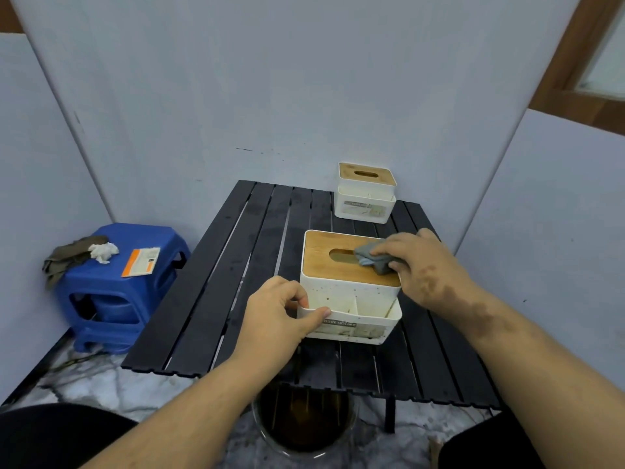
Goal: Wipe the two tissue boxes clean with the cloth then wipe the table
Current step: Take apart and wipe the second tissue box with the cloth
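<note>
Our left hand (280,309) pinched the near tissue box (350,292) steady; our right hand (416,262) pressed the grey cloth (373,257) flat, best in overlapping strokes.

Head view: wide-angle, worn on the person's head, facing forward and down.
Nearness: close over the black slatted table (209,299).
Shared part: none, single view.

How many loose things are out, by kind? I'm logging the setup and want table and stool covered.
Tissue boxes: 2, the near tissue box and the far tissue box
Cloths: 2, the grey cloth and the dark rag
Crumpled tissue: 1
Orange card: 1
Total: 6
</note>
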{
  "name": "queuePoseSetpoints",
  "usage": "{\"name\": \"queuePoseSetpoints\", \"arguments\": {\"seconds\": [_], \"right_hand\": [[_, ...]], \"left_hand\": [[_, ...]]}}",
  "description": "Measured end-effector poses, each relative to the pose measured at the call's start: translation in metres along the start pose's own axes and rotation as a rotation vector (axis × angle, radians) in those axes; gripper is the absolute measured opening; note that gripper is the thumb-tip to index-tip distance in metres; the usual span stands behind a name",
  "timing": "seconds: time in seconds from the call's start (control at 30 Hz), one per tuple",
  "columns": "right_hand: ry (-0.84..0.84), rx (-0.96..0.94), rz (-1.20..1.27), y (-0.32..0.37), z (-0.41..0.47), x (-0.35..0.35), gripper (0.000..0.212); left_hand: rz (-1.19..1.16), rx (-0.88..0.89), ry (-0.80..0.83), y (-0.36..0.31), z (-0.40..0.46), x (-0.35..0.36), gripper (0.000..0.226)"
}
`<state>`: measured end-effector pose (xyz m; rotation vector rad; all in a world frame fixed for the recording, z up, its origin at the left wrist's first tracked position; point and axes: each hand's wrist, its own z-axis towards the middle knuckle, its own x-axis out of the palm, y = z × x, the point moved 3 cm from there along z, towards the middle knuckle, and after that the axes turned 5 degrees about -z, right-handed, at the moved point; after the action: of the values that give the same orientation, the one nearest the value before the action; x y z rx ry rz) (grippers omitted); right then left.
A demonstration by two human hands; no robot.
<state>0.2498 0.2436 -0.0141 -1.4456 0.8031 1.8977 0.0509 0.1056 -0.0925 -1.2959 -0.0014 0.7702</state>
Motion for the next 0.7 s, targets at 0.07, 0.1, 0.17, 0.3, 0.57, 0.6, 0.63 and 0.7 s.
{"name": "queuePoseSetpoints", "arguments": {"seconds": [0.07,0.1,0.17,0.3,0.57,0.6,0.63,0.7], "right_hand": [[-0.034,-0.008,-0.003,0.005,-0.023,0.001,0.041],[-0.048,-0.022,-0.001,0.009,-0.033,0.002,0.041],[-0.054,-0.059,0.024,0.011,-0.044,0.002,0.041],[-0.053,0.042,0.165,-0.003,-0.036,-0.003,0.042],[-0.069,-0.088,0.074,0.077,-0.012,0.012,0.040],[-0.065,-0.084,0.091,0.084,-0.006,0.016,0.040],[-0.063,-0.082,0.092,0.089,-0.002,0.020,0.041],[-0.056,-0.095,0.078,0.096,0.002,0.023,0.044]], "left_hand": [[0.014,-0.006,0.004,-0.001,-0.001,0.001,0.033],[0.016,-0.007,0.004,-0.001,-0.001,0.001,0.033],[0.017,0.001,0.008,-0.001,-0.002,0.001,0.033],[0.016,0.019,0.029,-0.004,-0.003,0.004,0.034],[-0.074,0.002,0.010,0.000,-0.009,0.008,0.036],[-0.080,0.001,0.004,0.000,-0.009,0.008,0.036],[-0.084,0.002,-0.003,-0.001,-0.010,0.008,0.036],[-0.092,0.007,-0.009,-0.003,-0.010,0.007,0.035]]}}
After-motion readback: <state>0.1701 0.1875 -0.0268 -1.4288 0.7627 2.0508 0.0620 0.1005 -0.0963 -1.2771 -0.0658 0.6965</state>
